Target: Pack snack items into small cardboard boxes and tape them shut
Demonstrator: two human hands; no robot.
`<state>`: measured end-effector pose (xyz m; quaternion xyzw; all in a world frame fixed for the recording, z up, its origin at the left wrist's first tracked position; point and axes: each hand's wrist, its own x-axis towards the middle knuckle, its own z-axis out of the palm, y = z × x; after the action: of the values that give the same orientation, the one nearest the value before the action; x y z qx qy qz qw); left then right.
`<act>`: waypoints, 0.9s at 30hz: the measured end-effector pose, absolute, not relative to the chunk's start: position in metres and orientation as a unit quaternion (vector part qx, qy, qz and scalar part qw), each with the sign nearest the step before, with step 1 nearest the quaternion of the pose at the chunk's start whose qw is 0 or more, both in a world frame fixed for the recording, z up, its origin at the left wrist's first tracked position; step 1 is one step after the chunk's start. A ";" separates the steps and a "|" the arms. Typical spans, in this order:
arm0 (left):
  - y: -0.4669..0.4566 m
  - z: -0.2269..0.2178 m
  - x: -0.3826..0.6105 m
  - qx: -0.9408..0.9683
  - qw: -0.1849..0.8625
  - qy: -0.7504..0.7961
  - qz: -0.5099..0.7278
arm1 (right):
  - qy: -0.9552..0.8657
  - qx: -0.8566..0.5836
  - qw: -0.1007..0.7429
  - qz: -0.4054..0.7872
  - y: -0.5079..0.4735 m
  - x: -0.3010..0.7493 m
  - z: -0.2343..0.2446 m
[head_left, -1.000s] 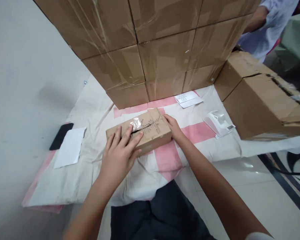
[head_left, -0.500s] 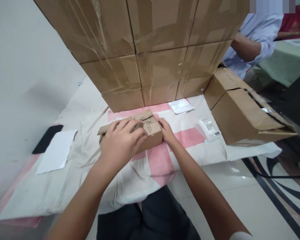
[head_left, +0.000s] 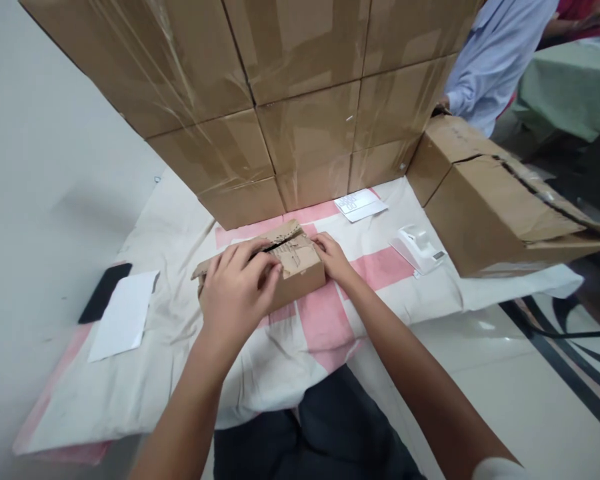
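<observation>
A small brown cardboard box (head_left: 303, 270) lies on the cloth in front of me, its top flaps parted along a dark gap. Over its left part bends my left hand (head_left: 240, 280), fingers curled onto the flap near the gap and thumb drawn in close to them. My right hand (head_left: 334, 259) grips the box's right end, with its fingertips partly hidden behind the edge. What is inside the box cannot be seen.
Taped cartons (head_left: 305, 133) form a tall wall behind the box. At right stand a large carton (head_left: 495, 213) and a white tape dispenser-like device (head_left: 417, 249). A printed card (head_left: 361, 205) lies behind; white paper (head_left: 125, 313) and a black phone-like slab (head_left: 103, 293) lie left. A person (head_left: 500, 60) stands beyond.
The gap between the box's top flaps has widened. My left hand's fingers have curled in more, while my right hand stays at the right end. The view has shifted slightly.
</observation>
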<state>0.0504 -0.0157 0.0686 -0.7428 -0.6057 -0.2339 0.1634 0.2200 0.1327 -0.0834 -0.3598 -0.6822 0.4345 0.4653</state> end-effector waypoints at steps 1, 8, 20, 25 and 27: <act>-0.016 0.067 0.050 -0.736 0.171 -0.609 -0.242 | -0.682 -0.360 0.466 0.434 0.133 0.220 -0.083; -0.021 0.060 0.053 -0.737 0.224 -0.586 -0.253 | -0.690 -0.358 0.462 0.427 0.133 0.220 -0.082; -0.034 0.004 0.124 -0.803 0.096 -0.461 -0.366 | -0.671 -0.365 0.500 0.408 0.128 0.220 -0.076; -0.011 -0.030 0.165 -0.797 0.028 -0.472 -0.376 | -0.613 -0.392 0.583 0.360 0.114 0.245 -0.052; -0.002 -0.030 0.190 -0.811 0.008 -0.449 -0.375 | -0.570 -0.421 0.625 0.328 0.097 0.279 -0.040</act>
<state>0.1899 -0.0018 -0.0303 -0.8108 -0.4494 -0.3750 0.0075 0.2785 0.0971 -0.0401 -0.4210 -0.5697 0.3276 0.6252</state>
